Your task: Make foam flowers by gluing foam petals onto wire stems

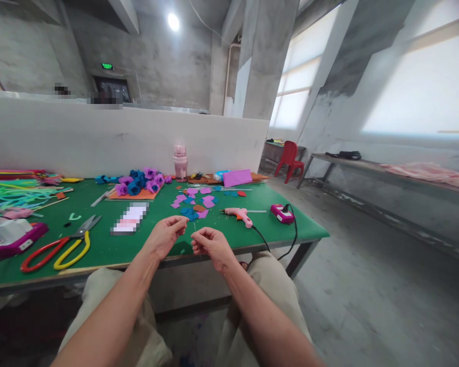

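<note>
My left hand (167, 235) and my right hand (211, 245) are raised close together over the front edge of the green table (137, 244). Both are closed in a pinch, fingertips facing each other. A very thin wire or stick (195, 230) seems to run down by my right fingers; it is too fine to name for sure. Just beyond my hands lie several pink, blue and orange foam petals (194, 203). A pink glue gun (238, 215) lies to the right of them.
Red and yellow scissors (59, 245) lie at the front left. Foam roses (139, 181) sit at the back on an orange sheet, beside a pink bottle (180, 160). A purple device (282, 213) with a black cable sits at the right edge. A red chair (289, 160) stands beyond.
</note>
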Tool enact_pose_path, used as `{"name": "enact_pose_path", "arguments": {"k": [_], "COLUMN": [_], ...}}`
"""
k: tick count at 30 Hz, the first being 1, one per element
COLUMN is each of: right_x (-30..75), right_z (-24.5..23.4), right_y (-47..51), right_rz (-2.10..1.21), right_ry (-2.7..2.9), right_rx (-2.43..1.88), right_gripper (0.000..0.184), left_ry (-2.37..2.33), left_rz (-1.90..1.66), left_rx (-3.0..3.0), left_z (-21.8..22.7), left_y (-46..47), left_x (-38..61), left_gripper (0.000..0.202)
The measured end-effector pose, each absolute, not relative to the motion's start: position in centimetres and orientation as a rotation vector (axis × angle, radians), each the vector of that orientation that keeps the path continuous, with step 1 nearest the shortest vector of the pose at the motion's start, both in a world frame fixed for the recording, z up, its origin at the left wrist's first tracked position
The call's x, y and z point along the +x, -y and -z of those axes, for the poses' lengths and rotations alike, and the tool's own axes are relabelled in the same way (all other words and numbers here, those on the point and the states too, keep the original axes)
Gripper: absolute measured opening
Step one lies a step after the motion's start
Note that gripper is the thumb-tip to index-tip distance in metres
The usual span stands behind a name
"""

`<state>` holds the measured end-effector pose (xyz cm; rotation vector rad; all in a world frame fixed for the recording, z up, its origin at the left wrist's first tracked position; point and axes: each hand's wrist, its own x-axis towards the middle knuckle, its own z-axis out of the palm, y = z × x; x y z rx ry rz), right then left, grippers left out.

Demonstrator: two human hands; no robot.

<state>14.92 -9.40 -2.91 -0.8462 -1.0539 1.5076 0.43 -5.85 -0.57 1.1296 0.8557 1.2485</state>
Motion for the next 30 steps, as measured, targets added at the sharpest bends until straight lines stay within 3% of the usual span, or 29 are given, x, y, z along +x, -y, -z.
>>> {"name": "enact_pose_path", "arguments": {"k": [4,11,17,23,30], "right_x": [14.91,14.96,15.03,15.07,14.89], "right_z": [2.98,2.94,2.79,3.11,3.20], "right_y": [9.35,9.39,9.38,9.50,9.56], "right_rz": [-1.500,-1.504,-1.490,-1.560,-1.601], "right_ry": [1.058,1.049,1.018,1.038,1.064], "right_rx": [-0.851,-0.858,-0.855,-0.808,-0.788], "right_gripper": [0.032,0.032,0.032,0.031,0.031], "left_ry": [-0.747,-0.809,-0.822,-0.847,-0.817], "left_rz": [-1.180,-1.248,-1.308,-1.169,-1.142], "left_rx": [1.097,1.235,1.341,1.307,1.236], "left_z": [0.52,0.13,0.26,0.66,0.09], "left_y": [5.98,6.19,6.10,6.11,6.63], "left_x": [0.42,0.59,0.69,0.84,1.15], "left_gripper": [0.022,0.041,0.022,0.031,0.016]}}
